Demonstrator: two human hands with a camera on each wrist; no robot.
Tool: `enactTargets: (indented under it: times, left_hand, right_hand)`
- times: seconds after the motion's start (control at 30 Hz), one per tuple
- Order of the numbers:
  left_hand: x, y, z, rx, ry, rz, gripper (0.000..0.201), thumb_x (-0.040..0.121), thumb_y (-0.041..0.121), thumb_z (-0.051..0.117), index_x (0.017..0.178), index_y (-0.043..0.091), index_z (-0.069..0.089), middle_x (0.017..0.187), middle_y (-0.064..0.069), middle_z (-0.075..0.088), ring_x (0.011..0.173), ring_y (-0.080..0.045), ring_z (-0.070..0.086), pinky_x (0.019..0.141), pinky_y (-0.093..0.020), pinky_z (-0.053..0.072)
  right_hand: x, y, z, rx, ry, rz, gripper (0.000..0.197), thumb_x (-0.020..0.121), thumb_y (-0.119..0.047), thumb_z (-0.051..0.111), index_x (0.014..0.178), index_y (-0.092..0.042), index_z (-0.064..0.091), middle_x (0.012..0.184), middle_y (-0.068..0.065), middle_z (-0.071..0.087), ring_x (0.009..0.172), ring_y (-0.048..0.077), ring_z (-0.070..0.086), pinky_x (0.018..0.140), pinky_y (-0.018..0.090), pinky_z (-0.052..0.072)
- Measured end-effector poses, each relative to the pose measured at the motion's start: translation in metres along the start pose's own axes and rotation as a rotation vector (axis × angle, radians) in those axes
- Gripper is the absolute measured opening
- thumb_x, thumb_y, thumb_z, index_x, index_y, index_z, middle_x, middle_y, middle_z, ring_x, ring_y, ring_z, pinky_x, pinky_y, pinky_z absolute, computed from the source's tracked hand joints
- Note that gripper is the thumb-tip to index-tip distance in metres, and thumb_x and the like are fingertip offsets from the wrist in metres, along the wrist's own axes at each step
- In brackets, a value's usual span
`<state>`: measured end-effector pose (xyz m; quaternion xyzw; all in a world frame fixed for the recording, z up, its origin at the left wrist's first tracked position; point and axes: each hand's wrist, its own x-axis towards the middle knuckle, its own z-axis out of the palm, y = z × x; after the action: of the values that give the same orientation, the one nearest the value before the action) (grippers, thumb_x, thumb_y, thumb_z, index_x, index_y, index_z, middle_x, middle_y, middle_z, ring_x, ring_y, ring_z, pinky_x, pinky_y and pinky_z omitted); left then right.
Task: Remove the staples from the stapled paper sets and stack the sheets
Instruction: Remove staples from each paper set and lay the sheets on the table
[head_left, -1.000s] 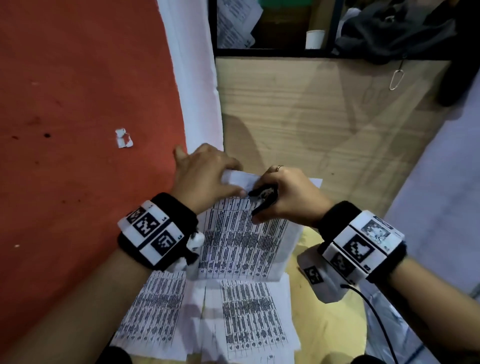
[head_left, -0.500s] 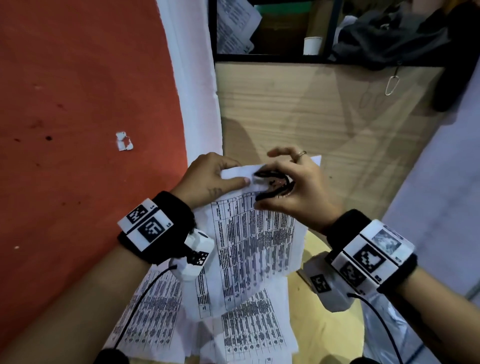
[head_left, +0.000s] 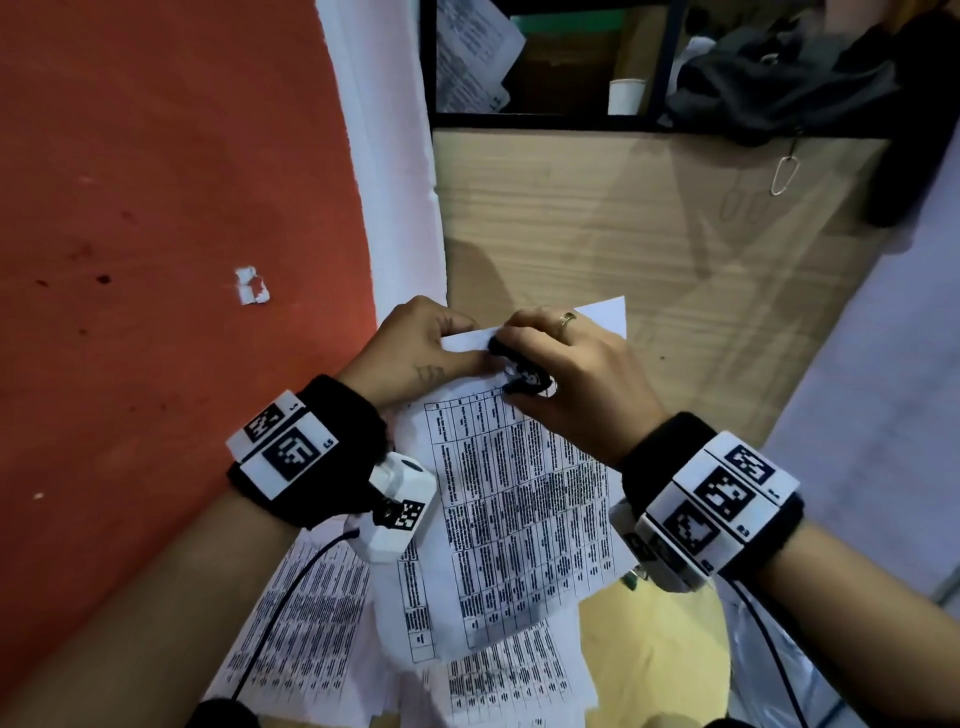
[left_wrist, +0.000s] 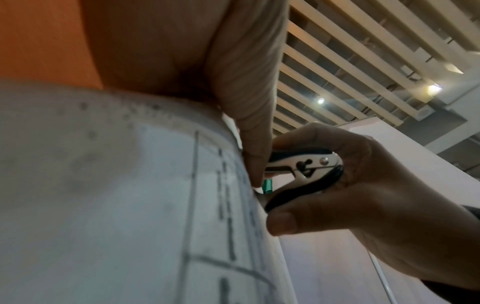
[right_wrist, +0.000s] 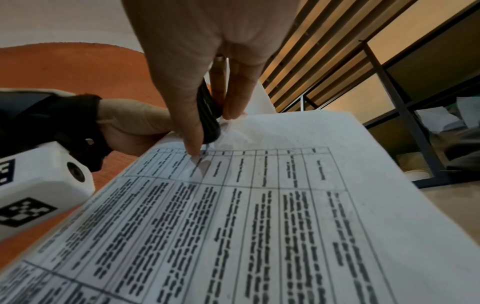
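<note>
My left hand (head_left: 415, 348) pinches the top corner of the white printed stapled paper set (head_left: 519, 499), lifted above loose sheets (head_left: 291, 623). My right hand (head_left: 576, 374) squeezes the black-and-silver claw staple remover (left_wrist: 301, 172) at that corner.

head: above, facing down | wrists: low, close, facing up | shared: stapled paper set (head_left: 524, 499), staple remover (left_wrist: 301, 170)

- Our left hand (head_left: 415, 348) is raised in front of us, its fingers (left_wrist: 255, 164) curled and pinching the top corner of the paper set (head_left: 524, 499).
- Our right hand (head_left: 576, 374) meets it, thumb and fingers squeezing the staple remover (left_wrist: 303, 170) at the same corner.
- Both forearms reach forward, each wrist with a black band.
</note>
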<state>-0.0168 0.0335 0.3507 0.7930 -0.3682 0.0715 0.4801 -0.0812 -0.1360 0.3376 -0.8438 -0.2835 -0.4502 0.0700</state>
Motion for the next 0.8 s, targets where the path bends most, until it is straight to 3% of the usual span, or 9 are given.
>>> enactTargets:
  times: [0.1, 0.2, 0.3, 0.4, 0.47, 0.53, 0.67, 0.73, 0.8]
  left_hand:
    - [-0.0005, 0.0001, 0.0011, -0.020, 0.010, -0.010, 0.042, 0.061, 0.046, 0.078, 0.073, 0.006, 0.071, 0.063, -0.013, 0.062, 0.060, -0.007, 0.050, 0.060, -0.028, 0.037]
    - [-0.0007, -0.0026, 0.0044, -0.067, 0.025, -0.032, 0.054, 0.054, 0.056, 0.073, 0.075, 0.007, 0.071, 0.069, -0.020, 0.064, 0.065, -0.011, 0.053, 0.064, -0.030, 0.039]
    - [-0.0013, -0.0032, 0.0053, -0.121, 0.020, -0.054, 0.055, 0.053, 0.055, 0.074, 0.076, 0.005, 0.071, 0.070, -0.018, 0.064, 0.068, -0.014, 0.054, 0.066, -0.032, 0.039]
    - [-0.0006, -0.0030, 0.0051, -0.106, 0.024, -0.046, 0.059, 0.052, 0.054, 0.073, 0.078, 0.001, 0.070, 0.075, -0.028, 0.065, 0.068, -0.015, 0.055, 0.066, -0.032, 0.040]
    - [-0.0006, -0.0013, 0.0047, -0.097, 0.021, -0.044, 0.057, 0.053, 0.052, 0.075, 0.078, 0.001, 0.070, 0.072, -0.023, 0.065, 0.068, -0.014, 0.054, 0.066, -0.032, 0.040]
    - [-0.0009, 0.0000, 0.0036, -0.106, 0.015, -0.046, 0.048, 0.057, 0.045, 0.078, 0.078, 0.002, 0.070, 0.072, -0.021, 0.064, 0.069, -0.013, 0.054, 0.067, -0.032, 0.039]
    - [-0.0033, 0.0019, 0.0021, -0.155, -0.029, -0.059, 0.033, 0.065, 0.029, 0.081, 0.079, 0.001, 0.071, 0.079, -0.029, 0.065, 0.072, -0.015, 0.055, 0.070, -0.032, 0.041]
    - [-0.0050, 0.0023, 0.0017, -0.196, -0.028, -0.080, 0.020, 0.069, 0.013, 0.080, 0.077, -0.001, 0.069, 0.073, -0.019, 0.063, 0.070, -0.015, 0.053, 0.067, -0.031, 0.040]
    - [-0.0062, 0.0021, 0.0017, -0.222, -0.033, -0.089, 0.014, 0.071, 0.009, 0.079, 0.075, 0.000, 0.069, 0.072, -0.012, 0.060, 0.069, -0.014, 0.052, 0.066, -0.030, 0.039]
  right_hand:
    - [0.0018, 0.0001, 0.0018, -0.019, -0.012, -0.016, 0.033, 0.062, -0.015, 0.070, 0.093, -0.005, 0.067, 0.096, 0.011, 0.067, 0.080, 0.032, 0.064, 0.052, 0.043, 0.053]
    - [0.0027, 0.0002, 0.0031, -0.022, -0.017, -0.018, 0.031, 0.063, -0.016, 0.070, 0.092, -0.004, 0.067, 0.094, 0.011, 0.067, 0.079, 0.033, 0.063, 0.052, 0.044, 0.053]
    - [0.0025, 0.0002, 0.0036, -0.024, -0.018, -0.019, 0.031, 0.063, -0.017, 0.071, 0.091, -0.004, 0.067, 0.093, 0.012, 0.067, 0.079, 0.033, 0.063, 0.052, 0.043, 0.053]
    - [0.0031, 0.0004, 0.0035, -0.029, -0.019, -0.024, 0.028, 0.064, -0.017, 0.071, 0.089, -0.004, 0.066, 0.092, 0.011, 0.066, 0.078, 0.032, 0.062, 0.053, 0.039, 0.053]
    - [0.0033, 0.0006, 0.0030, -0.040, -0.012, -0.026, 0.026, 0.064, -0.017, 0.072, 0.087, -0.005, 0.066, 0.090, 0.011, 0.066, 0.076, 0.032, 0.062, 0.052, 0.038, 0.053]
    - [0.0034, 0.0010, 0.0028, -0.046, -0.002, -0.029, 0.026, 0.064, -0.017, 0.072, 0.085, -0.004, 0.065, 0.089, 0.011, 0.066, 0.075, 0.031, 0.062, 0.051, 0.038, 0.052]
    - [0.0038, 0.0024, 0.0045, -0.061, -0.003, -0.045, 0.024, 0.064, -0.017, 0.071, 0.082, -0.003, 0.064, 0.087, 0.012, 0.065, 0.074, 0.032, 0.061, 0.048, 0.041, 0.051]
    - [0.0039, 0.0028, 0.0057, -0.067, -0.011, -0.046, 0.023, 0.065, -0.018, 0.071, 0.080, -0.003, 0.063, 0.085, 0.011, 0.064, 0.074, 0.031, 0.060, 0.047, 0.041, 0.051]
    - [0.0038, 0.0028, 0.0061, -0.061, -0.013, -0.049, 0.021, 0.066, -0.018, 0.070, 0.079, -0.003, 0.062, 0.084, 0.011, 0.064, 0.074, 0.031, 0.059, 0.046, 0.040, 0.051]
